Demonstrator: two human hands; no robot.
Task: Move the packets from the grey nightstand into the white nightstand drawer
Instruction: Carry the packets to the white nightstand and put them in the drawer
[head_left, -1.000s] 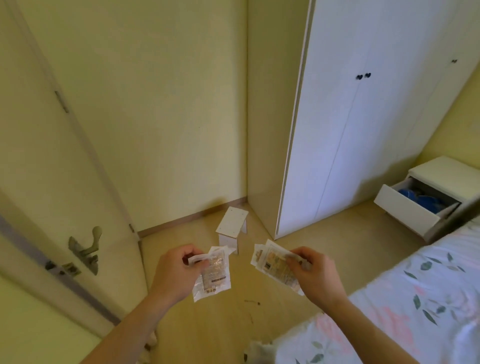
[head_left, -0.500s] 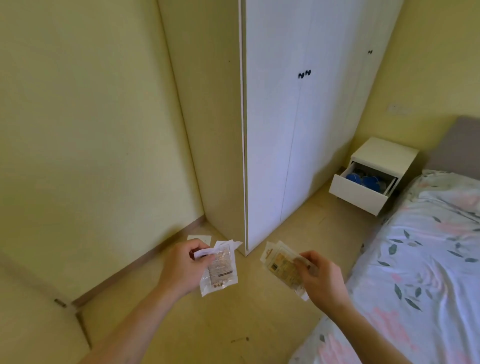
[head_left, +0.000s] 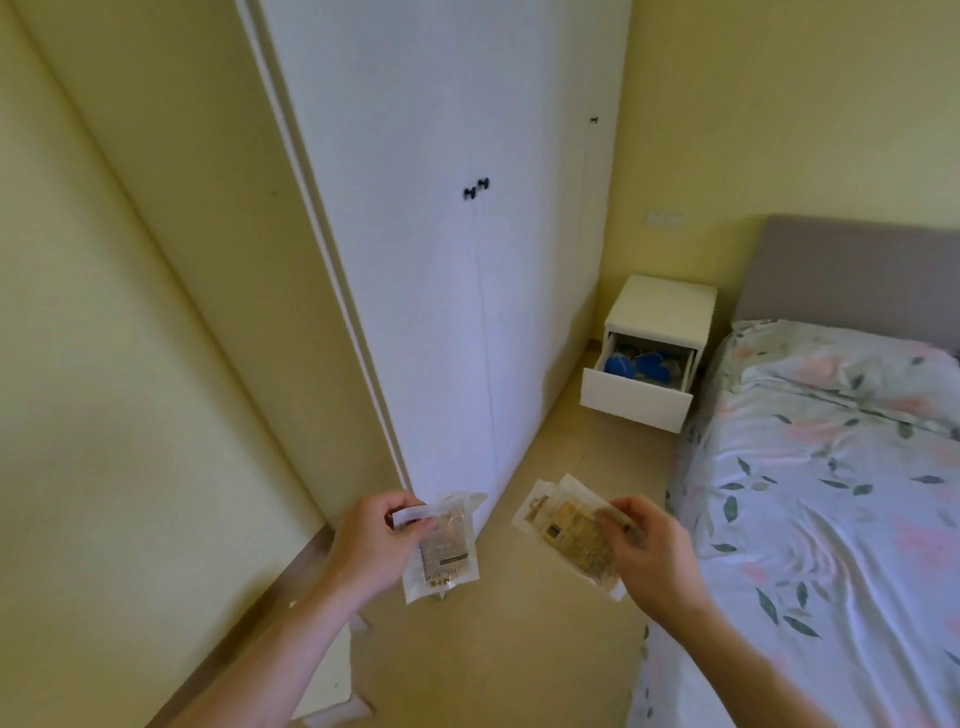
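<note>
My left hand (head_left: 371, 545) grips clear plastic packets (head_left: 447, 551) by their top edge, low in the middle of the view. My right hand (head_left: 649, 551) holds a fanned bunch of yellowish packets (head_left: 563, 530). Both hands are out in front of me above the floor. The white nightstand (head_left: 662, 306) stands far ahead between the wardrobe and the bed. Its drawer (head_left: 636, 400) is pulled out and blue items (head_left: 636, 366) lie inside. The grey nightstand is out of view.
A tall white wardrobe (head_left: 441, 260) fills the left centre. A bed (head_left: 831, 493) with a floral sheet and a grey headboard (head_left: 852, 275) runs along the right. A narrow strip of wooden floor (head_left: 587, 457) leads between them to the nightstand. A white board (head_left: 332, 680) lies low left.
My view has swung right and moved forward: the door and small stool have left the view, the nightstand and bed now sit ahead. Both hands keep their packets.
</note>
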